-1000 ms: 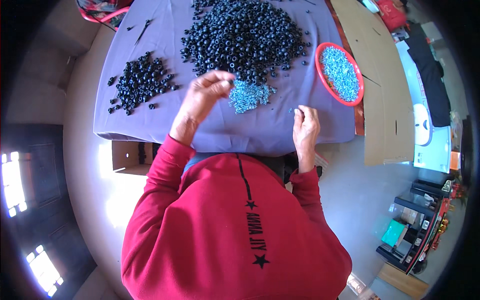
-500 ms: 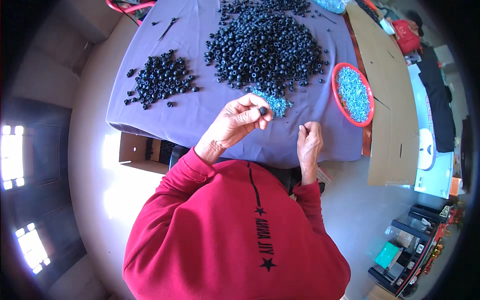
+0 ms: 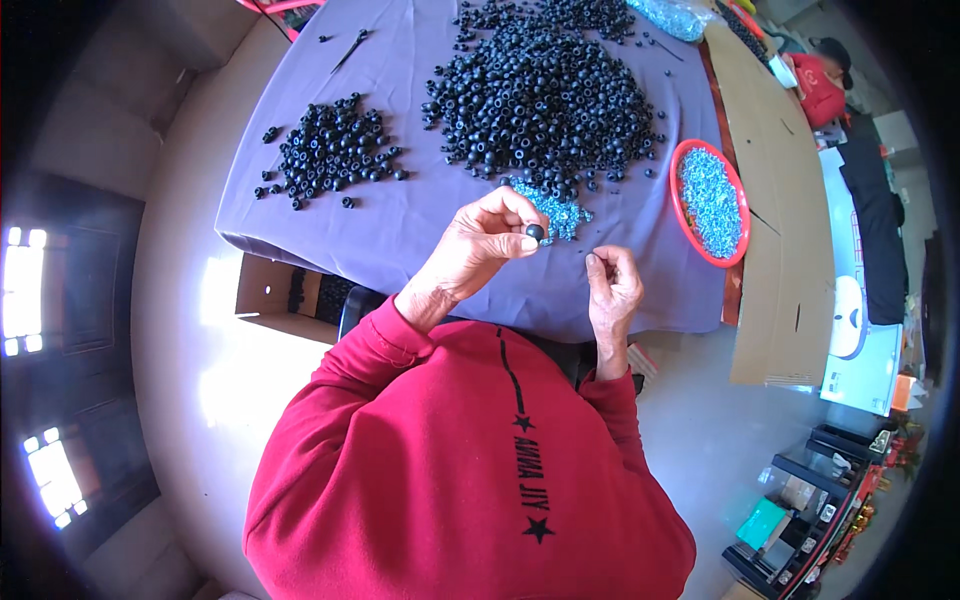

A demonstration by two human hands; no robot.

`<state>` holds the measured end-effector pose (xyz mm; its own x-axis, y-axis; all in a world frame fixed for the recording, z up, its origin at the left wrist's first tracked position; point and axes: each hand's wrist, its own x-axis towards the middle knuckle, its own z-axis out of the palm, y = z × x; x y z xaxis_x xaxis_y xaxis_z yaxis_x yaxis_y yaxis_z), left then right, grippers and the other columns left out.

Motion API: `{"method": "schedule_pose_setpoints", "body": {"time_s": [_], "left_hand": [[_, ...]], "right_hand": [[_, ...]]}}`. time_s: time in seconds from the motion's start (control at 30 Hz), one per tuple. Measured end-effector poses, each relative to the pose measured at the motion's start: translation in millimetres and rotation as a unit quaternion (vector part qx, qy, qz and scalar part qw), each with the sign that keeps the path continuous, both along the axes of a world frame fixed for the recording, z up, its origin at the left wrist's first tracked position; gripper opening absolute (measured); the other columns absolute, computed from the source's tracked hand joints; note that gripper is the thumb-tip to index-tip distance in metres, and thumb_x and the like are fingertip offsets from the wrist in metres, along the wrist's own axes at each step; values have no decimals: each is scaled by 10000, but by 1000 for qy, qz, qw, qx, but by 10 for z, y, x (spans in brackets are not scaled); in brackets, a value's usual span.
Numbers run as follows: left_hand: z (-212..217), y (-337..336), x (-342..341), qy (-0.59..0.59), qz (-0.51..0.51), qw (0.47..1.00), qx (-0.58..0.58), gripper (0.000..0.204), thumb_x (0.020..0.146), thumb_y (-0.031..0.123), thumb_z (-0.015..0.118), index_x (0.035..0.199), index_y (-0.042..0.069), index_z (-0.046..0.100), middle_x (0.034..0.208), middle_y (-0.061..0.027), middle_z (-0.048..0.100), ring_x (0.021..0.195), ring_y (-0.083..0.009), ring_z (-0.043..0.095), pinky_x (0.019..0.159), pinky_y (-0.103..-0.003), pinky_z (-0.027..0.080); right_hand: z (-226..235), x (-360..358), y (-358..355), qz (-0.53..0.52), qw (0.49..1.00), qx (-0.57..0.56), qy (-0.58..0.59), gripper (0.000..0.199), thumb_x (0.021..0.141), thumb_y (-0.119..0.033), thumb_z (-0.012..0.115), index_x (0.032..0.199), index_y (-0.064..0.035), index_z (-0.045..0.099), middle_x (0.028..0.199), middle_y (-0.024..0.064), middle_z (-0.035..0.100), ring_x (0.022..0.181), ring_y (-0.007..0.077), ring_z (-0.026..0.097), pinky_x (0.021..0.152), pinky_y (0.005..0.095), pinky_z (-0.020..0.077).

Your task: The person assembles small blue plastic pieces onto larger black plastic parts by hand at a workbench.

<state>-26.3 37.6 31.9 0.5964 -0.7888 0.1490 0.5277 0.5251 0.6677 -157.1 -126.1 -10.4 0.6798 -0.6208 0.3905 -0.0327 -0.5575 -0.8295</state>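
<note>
My left hand [image 3: 478, 248] is closed in a pinch on a small round black cap [image 3: 535, 232], held between thumb and forefinger just above the table's near edge. To its right, my right hand [image 3: 613, 288] has thumb and forefinger pressed together; whatever they hold, if anything, is too small to make out. Behind my left hand lies a small heap of shiny blue pieces [image 3: 568, 220]. Beyond that rises a big pile of black caps [image 3: 540, 100], some showing hollow openings. A smaller pile of black caps [image 3: 335, 150] spreads at the left.
A red-rimmed bowl [image 3: 744, 215] of blue pieces stands at the table's right, beside a cardboard sheet [image 3: 785, 250]. Scissors-like tool [image 3: 349, 52] lies far left on the purple cloth [image 3: 420, 210]. An open box [image 3: 275, 320] sits under the table. A person in red [image 3: 820, 90] is at far right.
My right hand has opened out from a tighter curl, its fingertips moving slightly left toward the left hand. The left hand still pinches the black cap, now turned slightly and a little lower.
</note>
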Motion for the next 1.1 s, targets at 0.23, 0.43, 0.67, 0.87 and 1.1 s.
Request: {"method": "schedule_pose_setpoints", "body": {"time_s": [0.23,0.43,0.67,0.87,1.1], "left_hand": [[-9,37,-59,23,-21,999,-7,176,784,52,636,941,37,558,884,-66,565,783,-136,524,739,-265,424],[-71,63,-78,102,-59,992,-42,159,834,87,573,981,29,551,897,-95,563,776,-162,528,746,-297,429],[-98,26,-149,178,-72,981,7,149,866,81,535,991,4,558,892,-96,580,753,-181,550,762,-303,450],[-153,5,-143,192,-76,978,19,148,867,86,540,988,2,558,860,-85,601,752,-183,563,749,-308,460],[-196,69,-221,124,-50,989,69,119,829,78,607,927,14,589,844,-58,611,753,-153,572,737,-288,467]], "right_hand": [[449,93,289,114,987,103,-39,81,803,21,595,877,1,568,735,13,551,603,59,515,544,184,417],[584,143,430,159,973,145,-80,97,815,47,581,904,16,555,817,48,560,620,75,544,555,185,441],[561,222,446,181,973,108,-98,76,819,29,592,887,18,559,834,35,552,638,66,526,561,177,429],[560,238,426,170,977,72,-103,59,820,25,595,871,24,566,839,23,542,657,54,495,577,169,405],[673,277,473,179,982,25,-61,69,770,34,625,822,14,584,770,32,545,619,66,474,547,191,383]]}}
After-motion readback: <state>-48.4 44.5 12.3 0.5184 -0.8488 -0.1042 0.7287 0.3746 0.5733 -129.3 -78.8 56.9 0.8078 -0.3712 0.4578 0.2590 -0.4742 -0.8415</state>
